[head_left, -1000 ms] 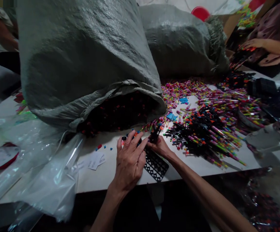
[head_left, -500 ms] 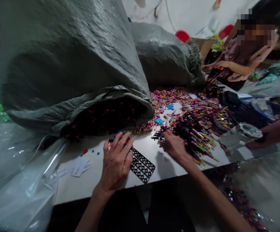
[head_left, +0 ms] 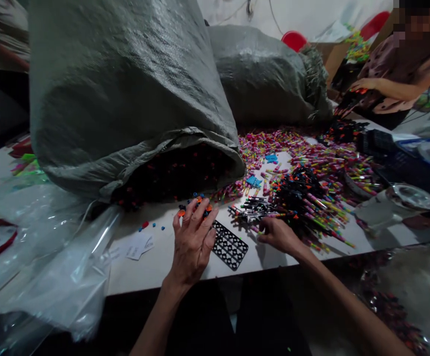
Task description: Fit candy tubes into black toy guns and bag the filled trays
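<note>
Single view from a head-worn camera, facing forward and down, close above the near edge of the table (head_left: 136,273), toward a pale wall (head_left: 304,15).

From where I stand, taking twelve as straight ahead of the worker, the left hand (head_left: 191,243) is out at eleven o'clock, back upward, its fingers (head_left: 200,213) loosely fanned and aimed between twelve and one. The left thumb (head_left: 210,239) lies along the hand's three o'clock side. Behind it, the bare left forearm (head_left: 160,317) slants up toward one. The right hand (head_left: 279,234) is at one o'clock, well apart from its partner, fingers bent inward and pointing toward nine; I can't make out whether their tips meet. The bare right forearm (head_left: 348,291) reaches in from four o'clock, stretched longer than the left.
</note>
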Motion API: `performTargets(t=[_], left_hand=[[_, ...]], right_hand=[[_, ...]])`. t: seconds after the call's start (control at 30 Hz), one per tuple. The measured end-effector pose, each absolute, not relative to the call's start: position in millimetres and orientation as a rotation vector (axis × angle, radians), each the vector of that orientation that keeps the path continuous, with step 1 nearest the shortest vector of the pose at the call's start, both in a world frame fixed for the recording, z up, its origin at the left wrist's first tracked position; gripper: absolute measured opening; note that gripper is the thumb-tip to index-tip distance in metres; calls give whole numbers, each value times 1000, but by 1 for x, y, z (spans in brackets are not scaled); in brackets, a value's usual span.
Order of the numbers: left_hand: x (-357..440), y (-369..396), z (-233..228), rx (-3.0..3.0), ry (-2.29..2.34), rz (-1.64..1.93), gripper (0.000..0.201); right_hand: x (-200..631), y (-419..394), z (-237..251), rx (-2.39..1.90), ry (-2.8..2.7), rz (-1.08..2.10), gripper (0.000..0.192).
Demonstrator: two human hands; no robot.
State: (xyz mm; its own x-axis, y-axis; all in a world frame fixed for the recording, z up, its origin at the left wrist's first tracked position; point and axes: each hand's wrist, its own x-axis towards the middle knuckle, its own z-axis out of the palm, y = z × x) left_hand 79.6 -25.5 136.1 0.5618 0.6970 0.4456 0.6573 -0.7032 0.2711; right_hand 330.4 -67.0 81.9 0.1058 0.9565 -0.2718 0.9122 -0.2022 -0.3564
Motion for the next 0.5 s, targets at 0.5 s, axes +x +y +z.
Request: performTargets(t=[0.5], left_hand=[[77,-25,134,2627,1145,806,39]], right_hand=[[301,-28,76,-1346,-1079,1638,24]])
